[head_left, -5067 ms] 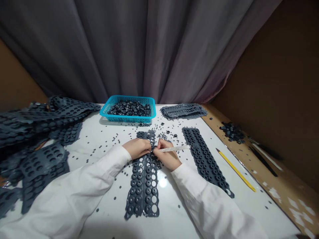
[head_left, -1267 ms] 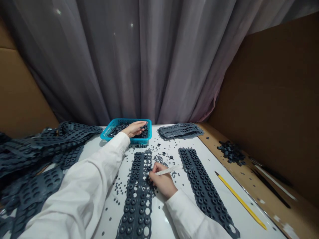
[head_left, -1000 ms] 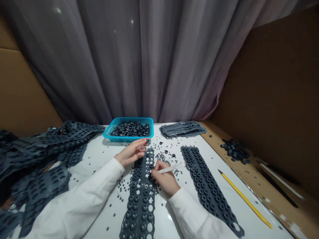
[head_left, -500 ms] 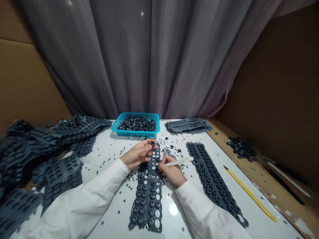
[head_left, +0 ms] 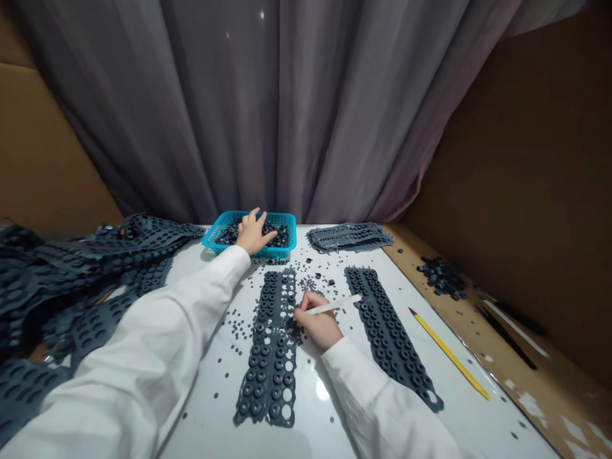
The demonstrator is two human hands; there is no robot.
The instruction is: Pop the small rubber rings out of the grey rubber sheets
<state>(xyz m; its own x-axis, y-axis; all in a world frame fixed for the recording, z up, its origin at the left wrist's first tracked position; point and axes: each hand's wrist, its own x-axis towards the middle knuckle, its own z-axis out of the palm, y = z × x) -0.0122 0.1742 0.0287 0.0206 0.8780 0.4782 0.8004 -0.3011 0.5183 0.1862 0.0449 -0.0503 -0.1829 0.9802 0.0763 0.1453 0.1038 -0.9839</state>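
Observation:
My left hand [head_left: 255, 233] is over the blue plastic basket [head_left: 208, 241], its fingers spread above small black rubber rings [head_left: 282, 237] inside. Between the fingers of my right hand [head_left: 319, 320] is a thin white stick [head_left: 342, 303], with its far end slanting up to the right. That hand rests at the right edge of a dark rubber strip [head_left: 268, 370], which lies lengthwise in front of me. Raised rings fill much of this strip, while round holes show white along its right side. The stick's working tip is hidden by my fingers.
A second dark strip [head_left: 392, 331] and a yellow pencil [head_left: 449, 354] lie to the right. Stacked strips [head_left: 349, 236] sit at the back. Perforated rubber sheets [head_left: 95, 319] heap up at left. Black pieces [head_left: 442, 277] are piled on the cardboard, and tiny discs dot the white table [head_left: 205, 433].
My left hand has gone from the strip, where it held a small black ring, up to the basket, and its fingers have spread. My right hand stays by the strip with the stick.

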